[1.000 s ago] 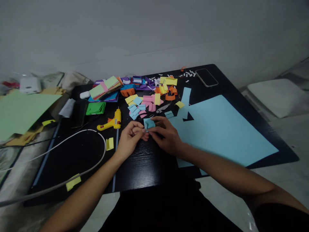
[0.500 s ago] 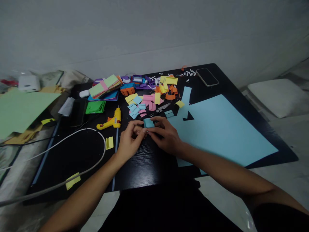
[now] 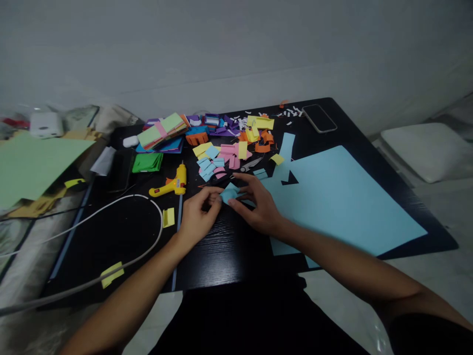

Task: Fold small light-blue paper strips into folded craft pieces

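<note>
**Nearest the viewer.** Two bare forearms reach from 6 o'clock over the front edge of a black wood-grain desk (image 3: 221, 246). The left hand (image 3: 195, 217) and right hand (image 3: 258, 207) meet at the desk's centre. Their fingers are closed narrowly on one small blue paper piece (image 3: 229, 192), held between the two hands just above the desk top. The left hand pinches its left edge, and the right thumb and forefinger pinch its right edge.

**Middle distance.**
- At 3 o'clock of the hands lies one large blue sheet (image 3: 340, 197), notched at its near-left corner and partly under the right wrist.
- At 9 o'clock lies one white cable (image 3: 111, 212) in a loop, with two yellow slips (image 3: 168, 217) beside it.
- At 11 o'clock is one yellow glue gun (image 3: 170, 185).
- At 12 o'clock is one pair of scissors (image 3: 249, 165).

**Farther off.**
- A scatter of cut paper pieces (image 3: 221, 153), too many to count, lies in pink, yellow, orange, blue and purple.
- One stack of coloured cards (image 3: 162, 130) lies at 11 o'clock.
- One phone (image 3: 320, 118) lies at 1 o'clock by the far edge.

**The room.** A plain pale wall (image 3: 236, 49) stands behind the desk. One white cushion (image 3: 424, 150) lies on the floor at 3 o'clock, and one green sheet (image 3: 29, 167) lies off the desk at 9 o'clock.
</note>
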`<state>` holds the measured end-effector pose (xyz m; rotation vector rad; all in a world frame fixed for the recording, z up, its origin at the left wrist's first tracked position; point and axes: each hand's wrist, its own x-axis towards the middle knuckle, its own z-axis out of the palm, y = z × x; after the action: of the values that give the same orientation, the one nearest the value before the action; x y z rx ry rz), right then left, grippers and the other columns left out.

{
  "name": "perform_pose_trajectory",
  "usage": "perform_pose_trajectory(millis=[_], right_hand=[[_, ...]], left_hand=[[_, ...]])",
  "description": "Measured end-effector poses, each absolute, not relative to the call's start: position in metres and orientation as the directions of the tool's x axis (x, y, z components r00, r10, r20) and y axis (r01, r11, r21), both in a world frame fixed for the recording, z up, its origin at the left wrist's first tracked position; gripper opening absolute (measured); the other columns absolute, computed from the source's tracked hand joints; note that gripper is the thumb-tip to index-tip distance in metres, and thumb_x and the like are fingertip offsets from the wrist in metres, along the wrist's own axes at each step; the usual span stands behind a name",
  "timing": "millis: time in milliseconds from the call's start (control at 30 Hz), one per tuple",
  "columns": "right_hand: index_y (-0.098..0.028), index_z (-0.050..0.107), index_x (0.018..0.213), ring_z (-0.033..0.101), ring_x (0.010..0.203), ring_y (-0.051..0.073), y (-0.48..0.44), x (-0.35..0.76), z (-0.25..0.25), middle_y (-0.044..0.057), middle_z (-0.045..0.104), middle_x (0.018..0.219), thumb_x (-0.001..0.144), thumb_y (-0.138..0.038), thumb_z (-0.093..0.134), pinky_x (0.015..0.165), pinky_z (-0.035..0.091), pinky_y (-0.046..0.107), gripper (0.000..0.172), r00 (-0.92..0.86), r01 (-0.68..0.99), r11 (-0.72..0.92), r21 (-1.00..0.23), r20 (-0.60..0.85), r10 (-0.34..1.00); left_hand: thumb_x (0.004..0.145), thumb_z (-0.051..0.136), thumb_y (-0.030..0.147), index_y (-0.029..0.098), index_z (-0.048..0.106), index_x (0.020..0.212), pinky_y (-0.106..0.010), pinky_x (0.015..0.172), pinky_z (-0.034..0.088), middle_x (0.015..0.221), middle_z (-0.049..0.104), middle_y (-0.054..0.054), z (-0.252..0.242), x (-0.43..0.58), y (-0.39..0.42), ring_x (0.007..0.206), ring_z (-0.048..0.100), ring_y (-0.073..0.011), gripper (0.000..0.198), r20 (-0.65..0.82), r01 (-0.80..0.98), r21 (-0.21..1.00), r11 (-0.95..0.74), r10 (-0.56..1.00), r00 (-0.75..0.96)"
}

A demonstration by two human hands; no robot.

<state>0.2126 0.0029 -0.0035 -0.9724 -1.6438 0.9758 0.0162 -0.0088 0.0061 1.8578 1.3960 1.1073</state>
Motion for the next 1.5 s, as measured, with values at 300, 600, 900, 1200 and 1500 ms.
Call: perform_pose_trajectory(millis=[300,600,900,1200,1500], right_hand=[[-0.024,0.072,0.116,0.069,0.105,0.020,0.014,0.217,-0.006,0.007,0.072,0.123,0.088,-0.034,0.076,0.090,0.058,0.035,0.030,-0.395,-0.015,0.138,-0.990,0.132,0.909],[-0.021,0.074,0.111,0.068,0.093,0.019,0.009,0.218,0.002,0.007,0.074,0.110,0.090,-0.034,0.074,0.073,0.053,0.030,0.025,-0.420,0.156,0.270,-0.950,0.184,0.889],[-0.020,0.068,0.115,0.067,0.084,0.017,0.007,0.219,0.001,0.005,0.074,0.104,0.086,-0.031,0.076,0.075,0.054,0.030,0.032,-0.479,0.266,0.354,-0.897,0.196,0.856],[-0.020,0.067,0.116,0.065,0.082,0.014,0.012,0.227,0.007,0.004,0.068,0.106,0.086,-0.040,0.081,0.069,0.054,0.026,0.038,-0.585,0.092,0.205,-0.975,0.113,0.803],[-0.021,0.066,0.101,0.067,0.079,0.012,0.021,0.229,-0.001,0.001,0.069,0.099,0.077,-0.021,0.085,0.070,0.057,0.026,0.030,-0.742,0.050,0.055,-0.997,0.000,0.670]], left_hand=[[0.095,0.066,0.024,0.018,0.075,0.102,-0.025,0.072,0.056,0.087,0.076,-0.002,0.002,0.015,-0.009,0.074,0.070,-0.0141,0.013,0.278,0.455,0.830,-0.323,0.946,0.165],[0.093,0.070,0.025,0.020,0.067,0.097,-0.023,0.072,0.057,0.084,0.073,0.000,-0.001,0.007,-0.005,0.074,0.071,-0.0132,0.007,0.245,0.432,0.837,-0.335,0.936,0.251],[0.100,0.062,0.023,0.022,0.060,0.111,-0.024,0.077,0.057,0.098,0.077,-0.002,0.008,0.001,-0.005,0.088,0.076,-0.0155,0.011,0.202,0.463,0.795,-0.391,0.891,0.407],[0.094,0.071,0.033,0.022,0.054,0.104,-0.021,0.060,0.046,0.078,0.069,0.003,0.012,-0.002,0.000,0.066,0.064,-0.0115,0.023,-0.021,0.325,0.939,-0.109,0.928,0.372],[0.087,0.078,0.031,0.019,0.055,0.102,-0.023,0.063,0.049,0.079,0.074,-0.001,0.014,0.000,0.002,0.070,0.070,-0.0141,0.030,-0.186,0.148,0.981,0.127,0.834,0.519]])
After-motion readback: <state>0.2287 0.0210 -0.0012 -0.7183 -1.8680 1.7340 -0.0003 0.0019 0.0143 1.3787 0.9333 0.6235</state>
